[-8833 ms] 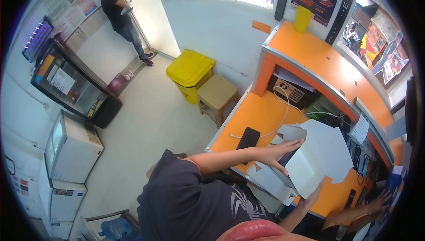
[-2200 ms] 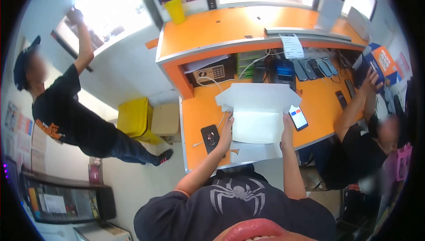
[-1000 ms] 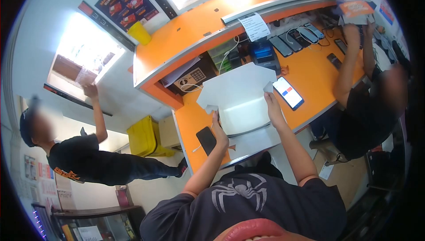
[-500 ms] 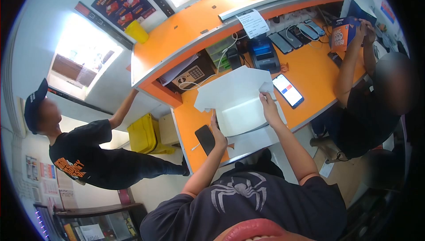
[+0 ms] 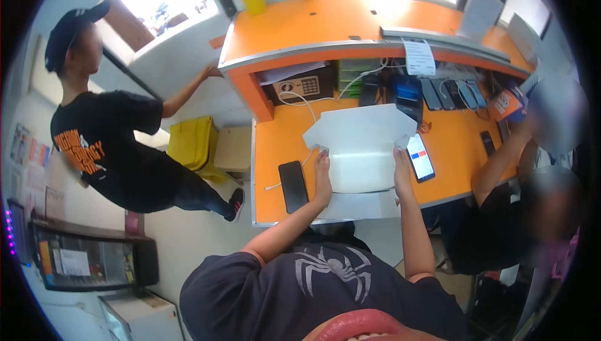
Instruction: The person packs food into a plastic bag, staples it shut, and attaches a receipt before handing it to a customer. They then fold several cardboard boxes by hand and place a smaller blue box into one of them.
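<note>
A white cardboard box [image 5: 362, 172], with its lid flap [image 5: 360, 127] raised at the back, lies at the front of the orange counter. My left hand [image 5: 322, 175] grips its left side wall, the fingers along the side. On the opposite wall, my right hand [image 5: 402, 169] holds the box in the same way. The front flap [image 5: 363, 205] lies flat towards me. Left of my left hand rests a dark phone [image 5: 293, 186], its screen black. Just right of my right hand lies a phone with a lit screen [image 5: 421, 158].
Behind the box stand a keypad safe [image 5: 307, 87] and a dark receipt printer [image 5: 405, 97]. Several phones [image 5: 447, 93] lie under the shelf, from which a paper slip [image 5: 418, 57] hangs. A co-worker at right is beside an orange-and-blue box [image 5: 507, 104]. Another person stands left, near a yellow bin [image 5: 191, 144].
The view has turned, so the counter looks straighter. The box now sits level, and my right hand has come down from its back corner to the side wall.
</note>
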Action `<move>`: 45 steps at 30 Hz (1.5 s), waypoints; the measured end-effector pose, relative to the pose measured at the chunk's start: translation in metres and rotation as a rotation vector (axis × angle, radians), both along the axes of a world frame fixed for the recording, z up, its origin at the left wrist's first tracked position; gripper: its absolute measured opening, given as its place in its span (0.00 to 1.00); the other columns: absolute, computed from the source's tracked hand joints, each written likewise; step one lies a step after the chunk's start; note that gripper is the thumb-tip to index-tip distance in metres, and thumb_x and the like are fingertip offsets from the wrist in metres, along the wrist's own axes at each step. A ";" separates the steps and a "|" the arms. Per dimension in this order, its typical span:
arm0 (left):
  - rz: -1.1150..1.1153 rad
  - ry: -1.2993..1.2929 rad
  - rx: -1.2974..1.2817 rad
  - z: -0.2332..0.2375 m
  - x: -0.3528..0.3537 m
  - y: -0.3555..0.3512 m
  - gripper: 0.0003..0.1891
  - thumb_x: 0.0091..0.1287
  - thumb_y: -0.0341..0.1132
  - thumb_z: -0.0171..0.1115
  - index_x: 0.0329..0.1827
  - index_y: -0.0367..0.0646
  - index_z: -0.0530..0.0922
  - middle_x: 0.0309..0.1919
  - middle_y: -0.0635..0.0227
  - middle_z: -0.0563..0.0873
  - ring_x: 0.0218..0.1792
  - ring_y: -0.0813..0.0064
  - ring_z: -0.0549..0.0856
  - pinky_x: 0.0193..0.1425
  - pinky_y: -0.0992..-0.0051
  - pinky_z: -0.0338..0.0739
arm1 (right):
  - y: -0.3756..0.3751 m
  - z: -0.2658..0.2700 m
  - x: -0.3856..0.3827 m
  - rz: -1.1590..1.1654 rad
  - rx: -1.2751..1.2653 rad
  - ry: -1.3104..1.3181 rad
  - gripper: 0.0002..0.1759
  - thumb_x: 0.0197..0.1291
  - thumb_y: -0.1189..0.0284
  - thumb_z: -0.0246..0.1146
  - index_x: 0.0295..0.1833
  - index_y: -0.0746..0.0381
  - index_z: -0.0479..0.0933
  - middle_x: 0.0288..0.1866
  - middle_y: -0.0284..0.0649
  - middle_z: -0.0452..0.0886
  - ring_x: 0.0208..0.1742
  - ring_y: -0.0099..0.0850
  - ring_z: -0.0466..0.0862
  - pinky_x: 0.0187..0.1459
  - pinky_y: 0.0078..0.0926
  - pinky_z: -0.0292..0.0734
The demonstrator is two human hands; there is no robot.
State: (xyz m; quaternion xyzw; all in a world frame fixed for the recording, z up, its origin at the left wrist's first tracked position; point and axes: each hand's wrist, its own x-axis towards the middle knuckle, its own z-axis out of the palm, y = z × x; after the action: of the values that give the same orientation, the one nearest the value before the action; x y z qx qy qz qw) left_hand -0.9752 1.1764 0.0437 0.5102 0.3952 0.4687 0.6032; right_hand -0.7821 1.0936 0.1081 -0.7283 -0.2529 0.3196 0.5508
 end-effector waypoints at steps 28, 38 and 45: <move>0.020 0.074 0.226 -0.011 0.003 -0.007 0.33 0.66 0.47 0.55 0.66 0.34 0.58 0.65 0.45 0.59 0.67 0.49 0.59 0.70 0.60 0.53 | 0.014 0.005 0.007 0.097 -0.011 0.200 0.26 0.69 0.57 0.45 0.62 0.67 0.65 0.59 0.44 0.73 0.58 0.35 0.75 0.57 0.28 0.69; -0.391 0.272 0.534 -0.008 -0.039 0.005 0.74 0.29 0.58 0.79 0.72 0.36 0.35 0.70 0.42 0.42 0.71 0.45 0.44 0.73 0.55 0.45 | 0.010 -0.042 0.045 0.054 0.102 0.215 0.28 0.69 0.56 0.47 0.60 0.69 0.67 0.56 0.42 0.75 0.56 0.32 0.75 0.55 0.26 0.70; -0.445 0.301 0.522 -0.009 -0.044 0.020 0.71 0.28 0.55 0.81 0.70 0.36 0.40 0.66 0.41 0.53 0.68 0.43 0.53 0.71 0.54 0.51 | 0.009 0.001 0.010 0.081 -0.087 -0.041 0.27 0.68 0.56 0.49 0.53 0.72 0.73 0.47 0.43 0.79 0.46 0.30 0.78 0.48 0.24 0.71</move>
State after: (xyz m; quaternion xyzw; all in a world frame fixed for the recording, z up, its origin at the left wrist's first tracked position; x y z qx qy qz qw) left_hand -1.0189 1.1959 0.0349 0.7834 0.2261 0.3306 0.4753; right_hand -0.7725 1.1025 0.1088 -0.7471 -0.2791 0.3373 0.5002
